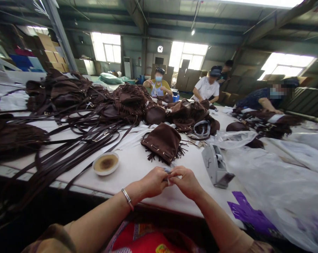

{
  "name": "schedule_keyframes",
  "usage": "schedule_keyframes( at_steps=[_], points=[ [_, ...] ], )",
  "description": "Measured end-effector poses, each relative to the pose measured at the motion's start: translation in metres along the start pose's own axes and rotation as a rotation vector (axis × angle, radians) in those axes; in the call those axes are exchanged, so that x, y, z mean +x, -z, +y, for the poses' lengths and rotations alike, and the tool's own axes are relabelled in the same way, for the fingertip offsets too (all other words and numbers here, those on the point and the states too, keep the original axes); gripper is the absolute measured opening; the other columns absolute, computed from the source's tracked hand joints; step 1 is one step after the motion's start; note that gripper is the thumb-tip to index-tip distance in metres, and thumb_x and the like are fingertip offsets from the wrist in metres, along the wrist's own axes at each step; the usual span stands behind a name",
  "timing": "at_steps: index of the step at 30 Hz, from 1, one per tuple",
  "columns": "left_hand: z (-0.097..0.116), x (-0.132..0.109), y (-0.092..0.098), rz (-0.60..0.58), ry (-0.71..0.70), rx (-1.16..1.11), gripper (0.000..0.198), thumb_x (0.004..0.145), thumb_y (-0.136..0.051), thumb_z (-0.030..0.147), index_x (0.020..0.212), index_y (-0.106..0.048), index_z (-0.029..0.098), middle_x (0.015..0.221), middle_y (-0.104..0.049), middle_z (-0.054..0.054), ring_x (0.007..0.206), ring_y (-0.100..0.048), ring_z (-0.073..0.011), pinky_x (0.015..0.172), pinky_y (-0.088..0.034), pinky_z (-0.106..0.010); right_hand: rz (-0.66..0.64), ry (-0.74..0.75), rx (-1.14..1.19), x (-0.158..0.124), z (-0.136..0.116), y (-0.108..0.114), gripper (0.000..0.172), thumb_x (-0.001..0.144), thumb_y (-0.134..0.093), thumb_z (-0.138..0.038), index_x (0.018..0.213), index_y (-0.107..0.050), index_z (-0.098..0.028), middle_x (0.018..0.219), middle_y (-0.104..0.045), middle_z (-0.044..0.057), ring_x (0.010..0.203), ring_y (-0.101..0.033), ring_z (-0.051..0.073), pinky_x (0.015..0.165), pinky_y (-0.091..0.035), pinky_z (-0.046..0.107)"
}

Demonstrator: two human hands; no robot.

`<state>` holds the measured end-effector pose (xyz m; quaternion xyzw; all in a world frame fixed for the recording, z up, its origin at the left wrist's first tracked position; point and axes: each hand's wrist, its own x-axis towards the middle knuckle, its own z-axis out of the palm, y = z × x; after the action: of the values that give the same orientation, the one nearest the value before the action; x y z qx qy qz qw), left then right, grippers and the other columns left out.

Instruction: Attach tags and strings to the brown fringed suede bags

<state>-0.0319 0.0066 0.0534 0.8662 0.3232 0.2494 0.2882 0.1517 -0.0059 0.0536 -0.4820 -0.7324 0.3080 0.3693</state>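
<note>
My left hand (156, 182) and my right hand (186, 181) meet close to the table's front edge, fingers pinched together. Between them is a small whitish-grey strip (167, 169), thin like plastic or paper; its exact kind is hard to make out, and the fingers cover part of it. Just beyond my hands lies a dark brown drawstring bag (163, 142) with fringe on its sides and metal eyelets along its near edge. The strip reaches close to the bag's near corner; I cannot tell whether they are joined.
A round dish (105, 163) with a dark-stained middle sits left. Right stands a grey tape dispenser (215, 165), beside clear plastic sheeting (277, 189) and a purple piece of packaging (250, 212). Brown bags (127, 100) and long straps (77, 149) are heaped behind. Several people work across the table.
</note>
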Motion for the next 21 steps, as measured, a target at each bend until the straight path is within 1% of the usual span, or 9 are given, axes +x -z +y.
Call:
schedule_keyframes(
  at_steps=[2, 4, 7, 9, 11, 15, 16, 19, 21],
  points=[
    [0.001, -0.004, 0.0, 0.014, 0.01, 0.023, 0.012, 0.083, -0.056, 0.017, 0.078, -0.067, 0.017, 0.074, -0.062, -0.005, 0.068, -0.052, -0.0168, 0.065, -0.037, -0.027, 0.072, -0.026, 0.028, 0.0, 0.002, -0.004, 0.016, 0.072, -0.066, -0.011, 0.066, -0.074, -0.023, 0.083, -0.07, 0.003, 0.086, -0.064, 0.019, 0.085, -0.049, 0.034],
    [0.001, -0.009, -0.003, 0.027, 0.064, 0.054, 0.009, 0.081, -0.06, 0.023, 0.081, -0.066, 0.017, 0.073, -0.061, -0.006, 0.066, -0.051, -0.017, 0.064, -0.037, -0.027, 0.142, -0.005, 0.064, -0.002, 0.005, -0.008, 0.011, 0.073, -0.067, -0.014, 0.071, -0.074, -0.022, 0.087, -0.07, 0.004, 0.087, -0.064, 0.019, 0.085, -0.05, 0.034],
    [-0.003, -0.013, -0.013, 0.068, 0.148, 0.062, 0.02, 0.086, -0.06, 0.036, 0.085, -0.067, 0.016, 0.077, -0.063, -0.007, 0.07, -0.053, -0.0186, 0.066, -0.038, -0.028, 0.187, 0.031, 0.096, -0.004, 0.008, -0.013, 0.009, 0.076, -0.067, -0.017, 0.072, -0.074, -0.022, 0.087, -0.071, 0.005, 0.086, -0.064, 0.019, 0.084, -0.05, 0.034],
    [-0.006, -0.013, -0.019, 0.109, 0.177, 0.036, 0.025, 0.091, -0.052, 0.035, 0.085, -0.067, 0.016, 0.08, -0.064, -0.008, 0.074, -0.055, -0.0193, 0.07, -0.039, -0.029, 0.196, 0.027, 0.108, -0.005, 0.008, -0.014, 0.008, 0.077, -0.068, -0.018, 0.072, -0.073, -0.022, 0.087, -0.071, 0.005, 0.086, -0.065, 0.019, 0.084, -0.05, 0.034],
    [-0.008, -0.013, -0.024, 0.12, 0.184, -0.003, 0.026, 0.093, -0.05, 0.031, 0.082, -0.068, 0.017, 0.08, -0.065, -0.008, 0.076, -0.056, -0.0192, 0.073, -0.04, -0.029, 0.149, 0.012, 0.127, -0.005, 0.006, -0.01, 0.006, 0.077, -0.069, -0.019, 0.073, -0.073, -0.022, 0.086, -0.071, 0.004, 0.085, -0.065, 0.019, 0.083, -0.05, 0.033],
    [-0.007, -0.012, -0.021, 0.083, 0.158, -0.087, 0.021, 0.091, -0.053, 0.027, 0.08, -0.069, 0.018, 0.079, -0.067, -0.006, 0.075, -0.057, -0.0177, 0.073, -0.04, -0.026, -0.088, -0.054, 0.2, -0.002, -0.003, 0.003, 0.012, 0.082, -0.062, -0.022, 0.075, -0.071, -0.02, 0.076, -0.071, 0.002, 0.074, -0.067, 0.017, 0.074, -0.053, 0.03],
    [-0.005, -0.012, -0.019, 0.08, 0.146, -0.099, 0.021, 0.091, -0.053, 0.026, 0.079, -0.069, 0.018, 0.078, -0.067, -0.005, 0.075, -0.057, -0.0174, 0.073, -0.04, -0.026, -0.127, -0.083, 0.221, 0.0, -0.006, 0.007, 0.013, 0.083, -0.06, -0.023, 0.077, -0.07, -0.019, 0.073, -0.071, 0.001, 0.07, -0.067, 0.017, 0.072, -0.053, 0.03],
    [-0.001, -0.012, -0.014, 0.067, 0.114, -0.105, 0.024, 0.091, -0.052, 0.027, 0.076, -0.068, 0.017, 0.073, -0.066, -0.005, 0.07, -0.056, -0.0163, 0.071, -0.04, -0.026, -0.184, -0.151, 0.245, 0.008, -0.01, 0.014, 0.013, 0.083, -0.058, -0.021, 0.092, -0.068, -0.019, 0.069, -0.071, -0.001, 0.063, -0.066, 0.016, 0.066, -0.053, 0.029],
    [-0.001, -0.011, -0.011, 0.053, 0.097, -0.081, 0.025, 0.091, -0.052, 0.027, 0.076, -0.068, 0.017, 0.072, -0.066, -0.005, 0.069, -0.055, -0.016, 0.07, -0.04, -0.026, -0.211, -0.109, 0.138, 0.013, -0.011, 0.017, 0.014, 0.082, -0.058, -0.019, 0.092, -0.068, -0.02, 0.07, -0.071, -0.001, 0.065, -0.066, 0.016, 0.067, -0.052, 0.028]
  ],
)
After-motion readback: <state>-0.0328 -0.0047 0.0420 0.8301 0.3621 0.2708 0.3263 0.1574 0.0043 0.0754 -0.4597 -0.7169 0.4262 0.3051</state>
